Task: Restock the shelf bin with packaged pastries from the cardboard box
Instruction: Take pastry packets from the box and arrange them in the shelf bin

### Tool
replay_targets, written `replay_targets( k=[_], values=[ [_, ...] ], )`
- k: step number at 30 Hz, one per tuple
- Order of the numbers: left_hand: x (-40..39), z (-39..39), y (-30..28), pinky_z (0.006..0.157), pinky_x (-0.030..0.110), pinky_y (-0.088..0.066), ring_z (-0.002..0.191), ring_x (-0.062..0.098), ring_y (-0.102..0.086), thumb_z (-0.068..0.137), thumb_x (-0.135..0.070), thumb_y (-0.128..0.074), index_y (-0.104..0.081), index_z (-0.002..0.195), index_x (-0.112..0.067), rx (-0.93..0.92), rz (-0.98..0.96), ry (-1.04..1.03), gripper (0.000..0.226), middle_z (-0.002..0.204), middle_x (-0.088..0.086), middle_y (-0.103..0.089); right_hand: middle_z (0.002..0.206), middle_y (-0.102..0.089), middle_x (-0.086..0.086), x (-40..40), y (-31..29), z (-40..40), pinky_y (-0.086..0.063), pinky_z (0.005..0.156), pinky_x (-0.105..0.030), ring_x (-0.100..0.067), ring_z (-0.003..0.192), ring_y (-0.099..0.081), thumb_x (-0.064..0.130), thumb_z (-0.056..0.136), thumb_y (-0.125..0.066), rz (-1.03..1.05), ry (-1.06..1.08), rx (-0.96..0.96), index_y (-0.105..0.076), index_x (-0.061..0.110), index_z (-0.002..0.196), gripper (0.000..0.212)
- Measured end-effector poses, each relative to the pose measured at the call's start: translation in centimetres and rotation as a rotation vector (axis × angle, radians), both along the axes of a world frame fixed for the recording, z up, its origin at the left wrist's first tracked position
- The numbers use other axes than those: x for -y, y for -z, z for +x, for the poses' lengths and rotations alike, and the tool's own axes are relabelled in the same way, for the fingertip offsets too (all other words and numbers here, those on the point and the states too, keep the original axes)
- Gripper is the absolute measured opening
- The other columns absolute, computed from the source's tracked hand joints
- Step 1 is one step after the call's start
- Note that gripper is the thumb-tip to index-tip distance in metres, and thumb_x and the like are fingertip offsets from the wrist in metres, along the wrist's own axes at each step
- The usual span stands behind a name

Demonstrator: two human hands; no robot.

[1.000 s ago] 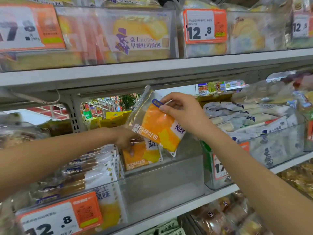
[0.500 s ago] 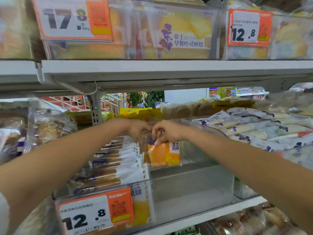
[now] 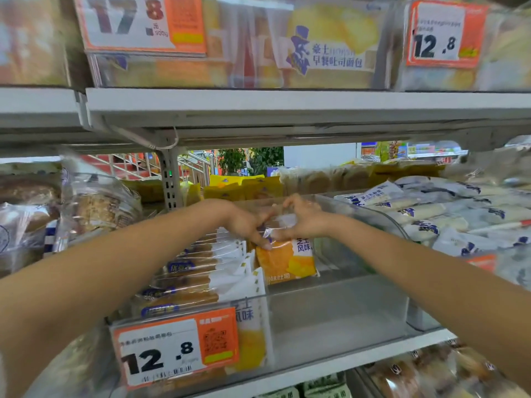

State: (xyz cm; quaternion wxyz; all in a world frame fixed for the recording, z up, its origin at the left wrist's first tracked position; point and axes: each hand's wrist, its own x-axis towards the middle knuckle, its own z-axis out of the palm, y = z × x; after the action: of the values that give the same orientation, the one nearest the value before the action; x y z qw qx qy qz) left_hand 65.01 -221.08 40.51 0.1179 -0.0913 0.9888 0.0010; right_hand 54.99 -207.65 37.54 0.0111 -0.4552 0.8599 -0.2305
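— Hands first: how are the fingers set?

— Both hands are reached into the clear shelf bin (image 3: 330,314). The left hand (image 3: 247,225) is curled over the top edge of an orange-and-white packaged pastry (image 3: 287,261), with a fingertip pressed on the wrapper's upper left corner. The right hand (image 3: 305,218) is closed on the clear top seal of the same pack, which is pinched from the other side.

— And where is that pack placed?

— It is held upright at the back of the bin, directly below the fingers of both hands. Just left of the left fingers, a row of similar packs (image 3: 201,271) is stood on edge toward the bin's front. Well below the fingers, an orange 12.8 price tag (image 3: 175,349) is fixed to the bin's front wall. Right of the right hand, white wrapped rolls (image 3: 431,214) are piled in the neighbouring bin.
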Motion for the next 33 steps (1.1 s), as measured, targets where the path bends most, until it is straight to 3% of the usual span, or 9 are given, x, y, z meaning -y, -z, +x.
replay_targets(
  k=[4,10,13,15,17,22,25,28,33],
  values=[
    [0.3,0.1,0.1,0.117,0.039,-0.008,0.147,0.024,-0.001,0.097,-0.046,-0.04,0.016,0.15,-0.023,0.078,-0.081,0.003,0.08,0.16,0.004,0.007,0.159,-0.008,-0.008,0.7,0.0,-1.5,-0.021,0.115,-0.046,-0.03,0.143,-0.02,0.071,0.087,-0.032,-0.321,0.195,0.52,-0.009,0.016,0.151,0.088],
    [0.2,0.3,0.0,0.118,0.042,-0.006,0.147,0.023,0.001,0.097,-0.048,-0.038,0.01,0.151,-0.03,0.096,-0.142,0.041,0.074,0.16,-0.001,0.007,0.116,-0.065,-0.019,1.4,1.1,-1.5,-0.05,0.086,-0.039,-0.029,0.103,-0.063,0.081,0.08,-0.006,-0.277,0.164,1.012,-0.053,0.011,0.127,0.096],
    [0.4,0.2,0.1,0.118,0.043,-0.006,0.147,0.022,0.001,0.097,-0.052,-0.035,0.008,0.151,-0.031,0.083,-0.174,0.043,0.072,0.16,-0.002,0.007,0.146,-0.039,-0.02,0.9,0.1,-1.4,-0.035,0.106,-0.052,-0.035,0.132,-0.04,0.074,0.086,-0.005,-0.319,0.28,0.944,-0.03,0.01,0.145,0.091],
    [0.6,0.2,-0.2,0.118,0.043,-0.005,0.147,0.021,0.002,0.098,-0.051,-0.032,0.008,0.151,-0.03,0.063,-0.217,0.04,0.07,0.16,-0.004,0.009,0.157,-0.013,-0.018,0.3,-1.0,-0.9,-0.017,0.117,-0.049,-0.034,0.144,-0.016,0.064,0.093,-0.006,-0.402,0.31,0.858,-0.008,0.01,0.151,0.08],
    [0.8,0.7,-1.1,0.119,0.044,-0.005,0.147,0.02,0.002,0.101,-0.043,-0.037,0.006,0.151,-0.031,0.03,-0.208,0.034,0.067,0.159,-0.005,0.009,0.157,-0.011,-0.016,-0.6,-1.9,-0.1,-0.015,0.118,-0.045,-0.032,0.145,-0.014,0.06,0.096,-0.007,-0.499,0.261,0.84,-0.003,0.009,0.151,0.075],
    [-3.4,7.2,-4.4,0.116,0.043,-0.025,0.14,0.021,-0.029,0.085,-0.064,-0.034,-0.024,0.15,-0.023,-0.287,-0.096,0.095,0.077,0.156,0.002,-0.026,0.141,-0.047,-0.012,-4.8,-2.2,4.8,-0.036,0.109,-0.048,-0.03,0.125,-0.048,0.06,0.095,-0.018,-0.716,0.225,0.574,-0.038,0.012,0.143,0.07],
    [-8.2,13.2,-3.7,0.09,0.036,-0.047,0.102,0.022,-0.059,0.095,-0.044,-0.047,-0.06,0.122,-0.013,-0.604,-0.043,0.248,0.043,0.115,0.007,-0.064,0.112,-0.065,-0.005,-9.0,-0.4,10.7,-0.045,0.098,-0.041,-0.019,0.105,-0.06,0.05,0.098,-0.027,-0.933,0.128,0.348,-0.06,0.016,0.108,0.048],
    [-12.8,19.3,0.8,0.072,0.031,-0.043,0.082,0.016,-0.054,0.096,-0.039,-0.047,-0.066,0.102,-0.013,-0.754,-0.035,0.348,0.033,0.089,-0.002,-0.059,0.085,-0.063,0.006,-13.3,3.8,18.1,-0.047,0.078,-0.021,-0.004,0.08,-0.059,0.032,0.102,-0.031,-1.057,0.072,0.19,-0.059,0.017,0.084,0.037],
    [-18.0,27.1,16.2,0.062,0.032,-0.039,0.075,0.016,-0.051,0.091,-0.03,-0.047,-0.063,0.09,-0.013,-0.787,0.088,0.365,0.023,0.077,-0.006,-0.052,0.074,-0.06,0.006,-17.9,16.8,27.2,-0.045,0.066,-0.025,-0.007,0.069,-0.057,0.03,0.102,-0.034,-0.931,0.085,0.311,-0.061,0.012,0.083,0.037]
  ],
)
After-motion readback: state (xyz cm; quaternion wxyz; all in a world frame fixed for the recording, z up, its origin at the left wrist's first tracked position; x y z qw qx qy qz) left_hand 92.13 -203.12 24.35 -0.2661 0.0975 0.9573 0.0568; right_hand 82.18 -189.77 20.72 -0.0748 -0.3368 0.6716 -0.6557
